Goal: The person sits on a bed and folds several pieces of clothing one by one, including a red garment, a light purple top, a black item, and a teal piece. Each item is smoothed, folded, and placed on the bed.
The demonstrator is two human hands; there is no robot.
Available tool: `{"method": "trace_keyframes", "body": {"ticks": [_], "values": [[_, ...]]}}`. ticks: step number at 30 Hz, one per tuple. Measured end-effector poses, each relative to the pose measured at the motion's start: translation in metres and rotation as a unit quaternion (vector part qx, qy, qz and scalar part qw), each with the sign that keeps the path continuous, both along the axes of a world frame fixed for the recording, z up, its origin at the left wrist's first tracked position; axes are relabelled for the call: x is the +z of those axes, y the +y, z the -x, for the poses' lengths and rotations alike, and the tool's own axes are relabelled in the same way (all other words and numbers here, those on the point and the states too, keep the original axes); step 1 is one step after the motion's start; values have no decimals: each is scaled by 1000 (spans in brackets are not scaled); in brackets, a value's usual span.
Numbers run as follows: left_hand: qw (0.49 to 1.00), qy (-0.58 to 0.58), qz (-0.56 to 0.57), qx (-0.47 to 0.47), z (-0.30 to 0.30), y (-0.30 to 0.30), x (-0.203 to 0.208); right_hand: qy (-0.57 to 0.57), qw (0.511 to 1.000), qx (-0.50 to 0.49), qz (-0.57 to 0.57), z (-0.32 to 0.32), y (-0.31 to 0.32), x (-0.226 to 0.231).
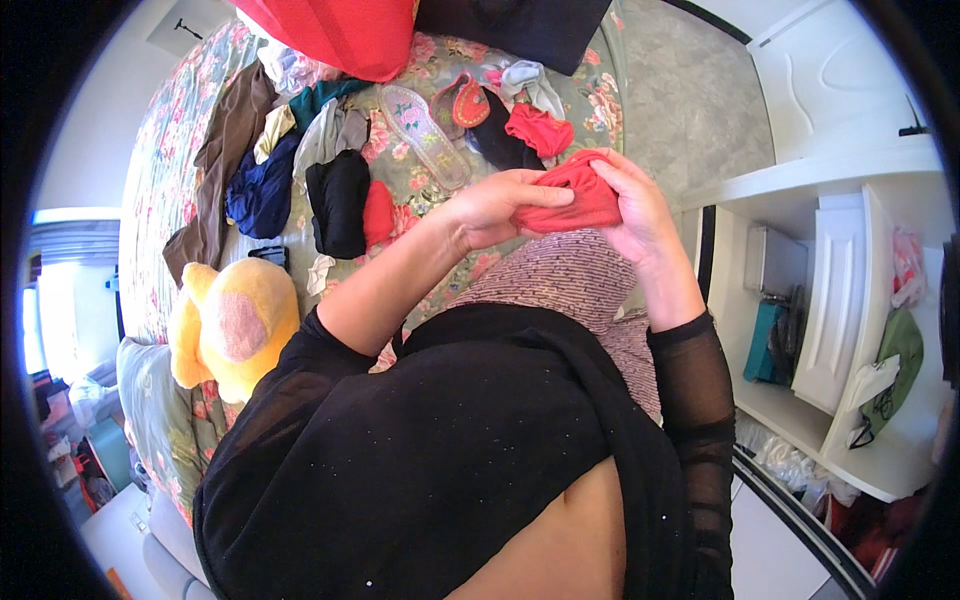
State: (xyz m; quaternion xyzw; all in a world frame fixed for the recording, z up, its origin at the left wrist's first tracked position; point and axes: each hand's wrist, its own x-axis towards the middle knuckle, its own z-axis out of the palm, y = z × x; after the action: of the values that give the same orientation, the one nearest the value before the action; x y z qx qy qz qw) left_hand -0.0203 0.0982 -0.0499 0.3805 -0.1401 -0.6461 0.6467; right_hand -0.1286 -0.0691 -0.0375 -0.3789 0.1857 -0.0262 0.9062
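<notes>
Both my hands hold a small red piece of cloth [578, 195], bunched and partly folded, above my lap. My left hand [497, 207] grips its left side with the fingers laid over the top. My right hand [636, 205] holds its right side, thumb on the upper edge. Below the cloth lies my grey-pink patterned skirt [570, 275]. In front of me a flowered bedspread [180, 120] carries scattered clothes: another red piece [540, 130], a black garment [338, 203], a dark blue one [262, 192] and a brown one [222, 160].
A clear sandal [425, 135] and a red slipper [462, 100] lie on the bed. A yellow plush toy [232, 322] sits at my left. A large red item [345, 35] is at the far edge. White shelves [830, 300] with bags stand at my right.
</notes>
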Motion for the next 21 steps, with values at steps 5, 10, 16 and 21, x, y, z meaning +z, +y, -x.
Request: {"method": "trace_keyframes", "body": {"ticks": [5, 10, 16, 21], "values": [[988, 127, 73, 60, 4, 3, 1, -10, 1000, 7, -16, 1, -7, 2], [970, 202, 127, 53, 10, 3, -5, -9, 1000, 16, -11, 0, -17, 0], [965, 233, 91, 76, 16, 3, -11, 12, 1000, 7, 12, -1, -8, -6], [983, 136, 107, 66, 15, 7, -6, 36, 937, -49, 343, -3, -4, 5]]}}
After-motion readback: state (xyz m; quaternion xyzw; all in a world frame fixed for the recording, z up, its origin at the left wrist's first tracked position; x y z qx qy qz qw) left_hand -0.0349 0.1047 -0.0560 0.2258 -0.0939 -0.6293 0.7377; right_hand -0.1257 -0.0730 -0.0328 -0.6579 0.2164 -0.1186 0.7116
